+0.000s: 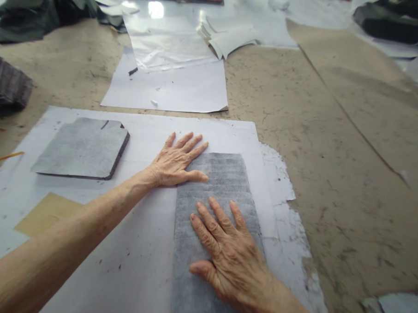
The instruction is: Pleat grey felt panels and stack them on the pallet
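while both palms lie flat, one grey strip (225,175), cloth-like, ribbed crosswise toward its far end; location: on a large white sheet (139,245), from the middle of the view down to six o'clock; sheet spread over a brown surface (332,180).

left hand (176,162): fingers fanned apart, nothing clamped; thumb on the strip's far left part, the other fingers reaching past its edge onto the sheet, toward eleven o'clock; right hand (232,259): fingers apart, nothing gripped, lying on the strip nearer five o'clock.

handling, as judged: light; soft and limp rather than stiff, with little body of its own; apt to ruck or skew at the ribs if pushed from one side; slipperiness cannot be told; not brittle, though the ribs may lose their lie if tugged; best hold, a light pinch at the two far corners, or one hand at each end with the middle borne from below; flat fingers suit it where it lies.

nearby: one grey pad (81,146), dark at its sides, at nine o'clock, thicker and seemingly firmer, to be taken by opposite edges; one yellowish piece (49,214), thin, at eight o'clock, beside the left forearm; one smaller white sheet (177,90), at eleven o'clock.
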The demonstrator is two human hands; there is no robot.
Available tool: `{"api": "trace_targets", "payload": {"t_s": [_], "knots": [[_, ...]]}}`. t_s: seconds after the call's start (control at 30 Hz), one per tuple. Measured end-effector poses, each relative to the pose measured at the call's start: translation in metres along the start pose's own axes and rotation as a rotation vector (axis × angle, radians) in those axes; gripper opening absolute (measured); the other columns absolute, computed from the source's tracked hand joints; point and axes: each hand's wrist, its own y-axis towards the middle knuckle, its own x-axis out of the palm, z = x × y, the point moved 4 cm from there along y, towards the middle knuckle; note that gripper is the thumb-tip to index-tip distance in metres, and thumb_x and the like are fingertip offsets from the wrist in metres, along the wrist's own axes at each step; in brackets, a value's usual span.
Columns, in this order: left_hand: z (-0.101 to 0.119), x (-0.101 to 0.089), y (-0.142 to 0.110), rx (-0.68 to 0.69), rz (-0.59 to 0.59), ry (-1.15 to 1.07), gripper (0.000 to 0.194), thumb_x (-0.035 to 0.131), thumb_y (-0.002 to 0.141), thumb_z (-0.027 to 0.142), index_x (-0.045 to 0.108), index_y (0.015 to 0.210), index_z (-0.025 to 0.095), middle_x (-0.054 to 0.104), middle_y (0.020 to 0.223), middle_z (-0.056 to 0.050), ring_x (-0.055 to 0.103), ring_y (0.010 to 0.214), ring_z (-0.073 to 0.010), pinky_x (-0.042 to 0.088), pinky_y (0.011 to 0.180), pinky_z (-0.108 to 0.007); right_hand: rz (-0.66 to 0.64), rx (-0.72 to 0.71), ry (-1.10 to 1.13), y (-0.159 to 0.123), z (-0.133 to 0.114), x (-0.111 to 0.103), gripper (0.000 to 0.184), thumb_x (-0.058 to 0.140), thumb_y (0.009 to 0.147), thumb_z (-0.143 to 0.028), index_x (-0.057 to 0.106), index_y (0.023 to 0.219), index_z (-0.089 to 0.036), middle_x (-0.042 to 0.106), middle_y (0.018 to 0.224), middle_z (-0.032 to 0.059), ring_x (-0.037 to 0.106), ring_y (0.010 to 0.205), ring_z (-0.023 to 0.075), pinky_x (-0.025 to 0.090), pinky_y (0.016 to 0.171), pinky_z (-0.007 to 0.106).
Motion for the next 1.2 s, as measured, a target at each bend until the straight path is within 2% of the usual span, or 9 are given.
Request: {"api": "trace_targets", "payload": {"t_s": [0.17,0.3,0.4,0.53,0.77,0.87,0.93,1.0,1.2], "knots": [[0.001,0.000,-0.001,-0.004,-0.014,0.040,0.092,0.029,0.071,0.081,0.017,0.144,0.025,0.013,0.153,-0.008,0.008,0.141,-0.0275,0.000,0.111,-0.053,0.040,-0.018,-0.032,0.009,-0.003,-0.032,0.067,0.035,0.089,-0.059,0.036,0.137,-0.012,0.029,0.146,0.0103,0.016,0.137,0.0314,0.020,0.107,0.060],[0.001,0.001,0.000,0.008,-0.012,0.054,0.090,0.027,0.073,0.080,0.015,0.144,0.026,0.012,0.153,-0.007,0.007,0.141,-0.0279,0.000,0.110,-0.054,0.308,0.106,-0.071,0.013,0.002,-0.064,0.061,0.032,0.093,-0.051,0.035,0.137,-0.010,0.026,0.147,0.0134,0.015,0.137,0.0314,0.016,0.109,0.058],[0.001,0.001,0.000,0.006,-0.010,0.051,0.092,0.028,0.071,0.081,0.015,0.144,0.026,0.013,0.153,-0.008,0.007,0.141,-0.0282,0.000,0.110,-0.054,0.268,0.073,-0.076,0.007,0.001,-0.041,0.065,0.030,0.092,-0.055,0.033,0.139,-0.011,0.027,0.147,0.0126,0.011,0.138,0.0299,0.014,0.110,0.057],[0.002,0.000,0.000,0.002,-0.010,0.040,0.093,0.028,0.070,0.082,0.017,0.144,0.025,0.013,0.153,-0.008,0.008,0.140,-0.0285,0.001,0.110,-0.054,0.008,0.032,-0.045,-0.006,-0.002,-0.005,0.075,0.035,0.086,-0.064,0.032,0.139,-0.011,0.026,0.147,0.0128,0.017,0.136,0.0334,0.024,0.105,0.061],[0.002,0.000,-0.001,0.014,0.000,0.037,0.090,0.028,0.073,0.079,0.017,0.144,0.024,0.014,0.153,-0.009,0.009,0.140,-0.0294,0.001,0.110,-0.054,0.311,0.086,-0.049,0.018,-0.002,-0.065,0.063,0.032,0.092,-0.054,0.037,0.136,-0.009,0.027,0.146,0.0149,0.015,0.137,0.0333,0.016,0.108,0.061],[0.001,0.000,-0.001,0.009,-0.001,0.030,0.092,0.030,0.072,0.080,0.017,0.144,0.024,0.014,0.153,-0.009,0.008,0.140,-0.0297,0.000,0.110,-0.054,0.228,-0.037,0.009,0.014,-0.009,-0.041,0.064,0.034,0.091,-0.056,0.034,0.139,-0.014,0.029,0.147,0.0084,0.011,0.138,0.0275,0.014,0.112,0.055],[0.001,0.000,-0.001,0.012,-0.001,0.020,0.094,0.030,0.070,0.081,0.017,0.144,0.025,0.014,0.153,-0.009,0.008,0.140,-0.0296,0.000,0.110,-0.054,-0.017,-0.086,0.043,0.002,-0.016,-0.013,0.077,0.035,0.085,-0.066,0.030,0.141,-0.015,0.024,0.148,0.0055,0.012,0.138,0.0288,0.017,0.111,0.055],[0.002,0.000,-0.001,0.017,0.001,0.012,0.094,0.030,0.070,0.081,0.017,0.144,0.025,0.014,0.153,-0.009,0.008,0.140,-0.0294,0.000,0.110,-0.054,-0.060,-0.124,0.046,-0.010,-0.021,-0.005,0.079,0.036,0.083,-0.068,0.029,0.141,-0.016,0.023,0.149,0.0040,0.014,0.137,0.0287,0.018,0.111,0.054],[0.000,0.001,0.000,0.027,0.007,0.017,0.090,0.032,0.073,0.078,0.016,0.144,0.024,0.014,0.153,-0.009,0.008,0.140,-0.0305,-0.001,0.110,-0.054,0.155,-0.143,0.036,0.014,-0.014,-0.053,0.065,0.035,0.089,-0.060,0.038,0.137,-0.017,0.026,0.148,0.0054,0.015,0.137,0.0276,0.011,0.112,0.054]]}}
